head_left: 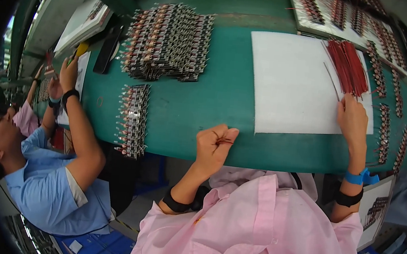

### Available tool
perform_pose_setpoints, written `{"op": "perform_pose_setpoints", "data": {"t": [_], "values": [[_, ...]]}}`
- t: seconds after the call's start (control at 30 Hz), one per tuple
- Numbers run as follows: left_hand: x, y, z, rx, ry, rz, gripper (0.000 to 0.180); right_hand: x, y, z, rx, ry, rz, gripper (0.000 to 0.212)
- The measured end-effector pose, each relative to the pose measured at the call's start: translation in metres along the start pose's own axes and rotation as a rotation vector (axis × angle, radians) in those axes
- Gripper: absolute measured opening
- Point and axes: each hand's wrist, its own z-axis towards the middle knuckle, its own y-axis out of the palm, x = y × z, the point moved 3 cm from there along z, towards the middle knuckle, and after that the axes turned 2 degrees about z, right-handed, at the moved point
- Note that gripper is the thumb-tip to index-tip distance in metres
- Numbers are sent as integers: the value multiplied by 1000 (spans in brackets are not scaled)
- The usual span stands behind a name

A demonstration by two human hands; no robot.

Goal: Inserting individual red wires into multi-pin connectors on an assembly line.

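Note:
My left hand [214,147] is closed in a fist above the near edge of the green table, and short ends of thin reddish-brown wires [224,141] stick out between thumb and fingers. A thick bundle of red wires [347,67] lies at the far right of a white foam sheet [296,92]. At the near end of that bundle, the fingers of my right hand [353,118] are pinched together on wire ends; how many they grip is hidden. One darker wire [331,81] lies apart, just left of the bundle.
Stacked rows of small wired components [168,41] stand at the back left, with a shorter row [133,119] nearer. More component strips [384,133] line the right side. A black phone-like object [107,50] lies far left. A co-worker in blue [64,182] works at my left.

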Motion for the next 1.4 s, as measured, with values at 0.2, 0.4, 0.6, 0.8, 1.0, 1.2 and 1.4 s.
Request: {"op": "perform_pose_setpoints", "data": {"t": [0.2,0.4,0.6,0.8,1.0,1.2,1.4], "values": [[29,-42,6,193,20,436,17,5,1,-1,-41,-56,109,7],[43,-164,0,516,-260,1052,14,1,-7,-20,-23,67,732,9],[2,-189,-3,419,-333,1339,21,-19,-8,-41,-156,217,1175,10],[1,-186,4,459,-354,1328,23,-7,-6,-43,-32,166,1264,11],[5,-181,12,390,-482,1282,22,-4,-2,-42,-23,132,1196,11],[1,-185,12,406,-472,1243,22,-8,-3,-43,-45,148,1133,11],[-14,-202,9,403,-413,1096,22,-6,-4,-43,-3,151,1164,9]]}}
